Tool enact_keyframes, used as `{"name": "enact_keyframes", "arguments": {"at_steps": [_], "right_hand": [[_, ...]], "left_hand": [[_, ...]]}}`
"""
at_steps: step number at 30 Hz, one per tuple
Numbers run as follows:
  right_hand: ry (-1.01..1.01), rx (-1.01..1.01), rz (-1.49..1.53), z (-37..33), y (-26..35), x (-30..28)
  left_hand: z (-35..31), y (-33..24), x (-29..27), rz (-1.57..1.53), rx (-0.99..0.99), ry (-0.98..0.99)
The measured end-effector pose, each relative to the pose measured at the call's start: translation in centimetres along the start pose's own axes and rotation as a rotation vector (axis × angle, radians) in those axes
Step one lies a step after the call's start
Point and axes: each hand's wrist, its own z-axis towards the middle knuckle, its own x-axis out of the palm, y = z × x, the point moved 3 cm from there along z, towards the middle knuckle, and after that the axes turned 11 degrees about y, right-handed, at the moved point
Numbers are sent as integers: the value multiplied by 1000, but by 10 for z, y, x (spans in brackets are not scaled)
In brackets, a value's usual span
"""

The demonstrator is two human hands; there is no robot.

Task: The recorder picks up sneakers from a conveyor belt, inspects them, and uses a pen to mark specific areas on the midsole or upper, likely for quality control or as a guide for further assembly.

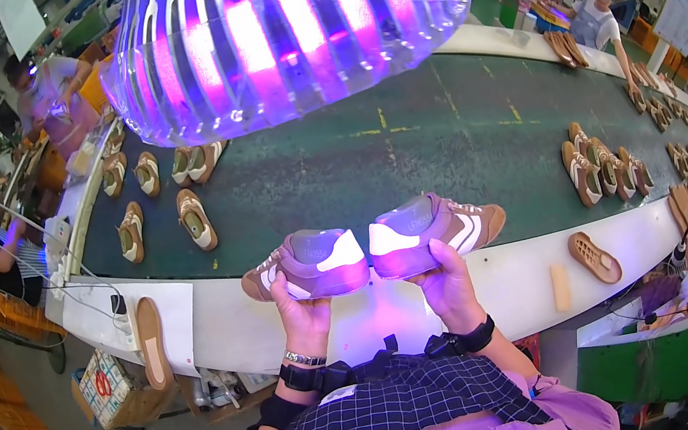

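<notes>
Two brown sneakers with white stripes and white heel patches are held up side by side, heels facing each other, under purple light. My left hand (302, 310) grips the left sneaker (305, 266) from below, thumb up along its side. My right hand (449, 285) holds the right sneaker (437, 234) the same way, its thumb against the heel side. A narrow gap separates the two heels. Above them hangs a caged lamp (290, 43) wrapped in clear plastic, glowing violet.
The green conveyor belt (309, 166) carries several sneakers (195, 220) at left and a cluster (601, 163) at right. On the white ledge (512, 283) lie a brown sole (594, 257), a tan strip (561, 287) and an insole-shaped piece (152, 343). Other people (597, 22) work around the belt.
</notes>
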Motion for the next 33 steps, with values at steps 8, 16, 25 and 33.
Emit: {"name": "enact_keyframes", "arguments": {"at_steps": [8, 16, 25, 33], "right_hand": [[12, 28, 15, 2, -5, -7], [-2, 33, 50, 7, -6, -8], [-53, 30, 24, 6, -10, -14], [-49, 57, -106, 2, -2, -23]], "left_hand": [[3, 1, 1, 23, 10, 24], [8, 5, 3, 57, -1, 3], [12, 6, -10, 99, -4, 14], [9, -3, -5, 216, 91, 34]]}}
